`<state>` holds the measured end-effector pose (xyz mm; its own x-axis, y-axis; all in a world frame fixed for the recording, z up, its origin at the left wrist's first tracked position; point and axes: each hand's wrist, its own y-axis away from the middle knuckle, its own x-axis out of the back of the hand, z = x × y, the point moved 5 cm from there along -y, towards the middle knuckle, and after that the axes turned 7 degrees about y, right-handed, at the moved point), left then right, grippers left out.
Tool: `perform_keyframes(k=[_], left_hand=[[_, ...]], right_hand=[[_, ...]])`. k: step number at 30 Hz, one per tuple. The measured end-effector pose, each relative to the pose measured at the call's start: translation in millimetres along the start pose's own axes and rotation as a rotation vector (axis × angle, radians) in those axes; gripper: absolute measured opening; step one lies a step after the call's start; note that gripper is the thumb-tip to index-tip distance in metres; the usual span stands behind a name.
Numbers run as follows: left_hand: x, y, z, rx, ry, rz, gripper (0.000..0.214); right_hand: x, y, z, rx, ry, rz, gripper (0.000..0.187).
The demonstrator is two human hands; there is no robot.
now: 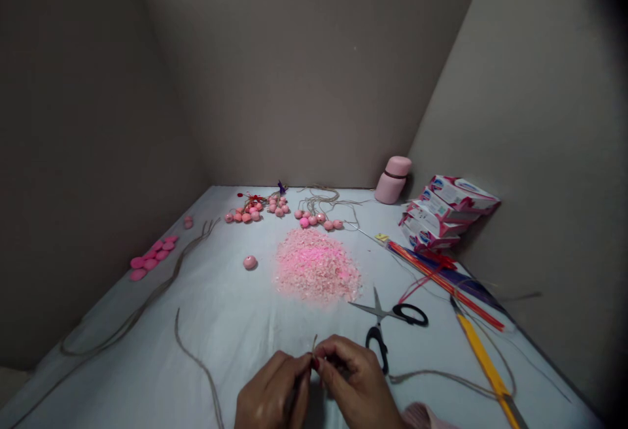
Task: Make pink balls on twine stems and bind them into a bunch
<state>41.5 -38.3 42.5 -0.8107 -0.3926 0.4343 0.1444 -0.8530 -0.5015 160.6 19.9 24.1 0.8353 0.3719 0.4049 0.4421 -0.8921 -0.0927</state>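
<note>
My left hand and my right hand meet at the front middle of the table, fingertips pinched together. A short end of brown twine sticks up from between them. The small dark red spot at the fingertips is too small to make out. To the right of my right hand lie open scissors with black handles. Beyond the hands sits a heap of pink flakes. One pink bead rests alone to the left of that heap.
Loose twine runs along the left, near pink oval pieces. Strung beads lie at the back. A pink flask and stacked boxes stand back right. A yellow cutter and orange sticks lie right.
</note>
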Motion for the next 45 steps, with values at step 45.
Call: perform_keyframes(k=[45], left_hand=[[-2.1, 0.5, -18.2, 0.073, 0.039, -0.094, 0.011]], right_hand=[[-2.8, -3.3, 2.6, -0.073, -0.006, -0.049, 0.020]])
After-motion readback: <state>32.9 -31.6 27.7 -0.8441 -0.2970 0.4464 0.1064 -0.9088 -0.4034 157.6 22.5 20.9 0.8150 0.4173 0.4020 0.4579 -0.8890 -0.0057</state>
